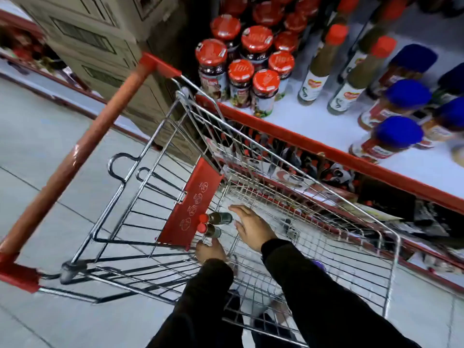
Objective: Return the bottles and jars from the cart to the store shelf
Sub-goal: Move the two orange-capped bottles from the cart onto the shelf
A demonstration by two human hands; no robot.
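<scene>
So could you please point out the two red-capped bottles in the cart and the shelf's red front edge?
upper red-capped bottle (219, 218): head view, on its dark body.
lower red-capped bottle (212, 231): head view, on its body.
shelf's red front edge (326, 149): head view, mid-rail.

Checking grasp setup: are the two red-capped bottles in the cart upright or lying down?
Lying down. Both red-capped bottles rest on their sides on the cart floor, caps toward the red flap.

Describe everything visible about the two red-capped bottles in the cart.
The two bottles lie on their sides, side by side, on the wire floor of the cart, by the red flap. Red caps point toward the flap; bodies look dark olive, glassy, with blurred labels. The left hand reaches the nearer one's base, fingers at it; contact unclear. The right hand hovers open beside them.
</scene>
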